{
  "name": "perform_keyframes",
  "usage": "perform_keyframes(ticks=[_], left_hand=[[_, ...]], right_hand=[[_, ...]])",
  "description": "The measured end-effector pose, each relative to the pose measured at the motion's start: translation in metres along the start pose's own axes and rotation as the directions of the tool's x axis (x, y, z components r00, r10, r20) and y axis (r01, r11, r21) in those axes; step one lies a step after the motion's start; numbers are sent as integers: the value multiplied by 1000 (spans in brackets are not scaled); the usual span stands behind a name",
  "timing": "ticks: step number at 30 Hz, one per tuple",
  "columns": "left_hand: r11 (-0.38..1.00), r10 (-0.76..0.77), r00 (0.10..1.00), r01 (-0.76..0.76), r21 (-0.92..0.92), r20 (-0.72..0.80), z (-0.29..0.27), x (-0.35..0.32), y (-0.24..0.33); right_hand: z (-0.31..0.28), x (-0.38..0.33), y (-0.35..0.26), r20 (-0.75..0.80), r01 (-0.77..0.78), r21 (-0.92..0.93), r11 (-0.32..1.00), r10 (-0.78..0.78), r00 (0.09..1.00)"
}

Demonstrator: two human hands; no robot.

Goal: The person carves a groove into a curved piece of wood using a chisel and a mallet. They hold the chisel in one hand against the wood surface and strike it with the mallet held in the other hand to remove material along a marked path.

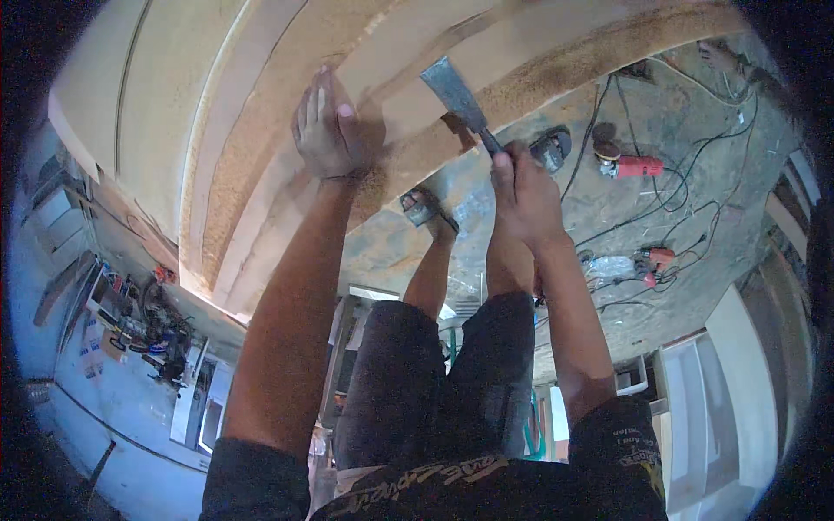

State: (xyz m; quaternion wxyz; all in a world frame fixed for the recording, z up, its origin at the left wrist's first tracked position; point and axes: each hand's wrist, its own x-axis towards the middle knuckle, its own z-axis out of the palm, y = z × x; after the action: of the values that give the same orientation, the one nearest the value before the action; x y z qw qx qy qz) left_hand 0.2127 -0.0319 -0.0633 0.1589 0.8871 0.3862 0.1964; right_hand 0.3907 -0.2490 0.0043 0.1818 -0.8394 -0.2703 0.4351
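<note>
My left hand [330, 139] lies on a large wooden panel [417, 113], fingers stretched out and thumb apart. Nothing shows in it. Wavy bands of smooth tan and rougher brown run along this panel. In my right hand [526, 195], closed round its narrow dark handle, is a flat-bladed scraper [455, 93]. Its broad grey metal blade points up and to the left, over the panel near its edge. The scraper's shadow falls on the wood just below it. Whether the blade touches the surface I cannot tell.
A red angle grinder [630, 166] with a round disc lies on the floor at the right. Nearer is another orange-red power tool [656, 258] among tangled cables. Another person's hand [718, 56] shows at the far right. Assorted tools [161, 339] lie at the left.
</note>
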Motion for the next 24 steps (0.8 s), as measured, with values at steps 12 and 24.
perform_keyframes(ticks=[12, 24], left_hand=[[995, -6, 1000, 5, 98, 12, -1, 7, 9], [994, -75, 981, 59, 92, 180, -14, -1, 9]], right_hand=[[37, 30, 28, -118, 18, -83, 996, -28, 993], [9, -42, 13, -29, -225, 119, 967, 230, 973]])
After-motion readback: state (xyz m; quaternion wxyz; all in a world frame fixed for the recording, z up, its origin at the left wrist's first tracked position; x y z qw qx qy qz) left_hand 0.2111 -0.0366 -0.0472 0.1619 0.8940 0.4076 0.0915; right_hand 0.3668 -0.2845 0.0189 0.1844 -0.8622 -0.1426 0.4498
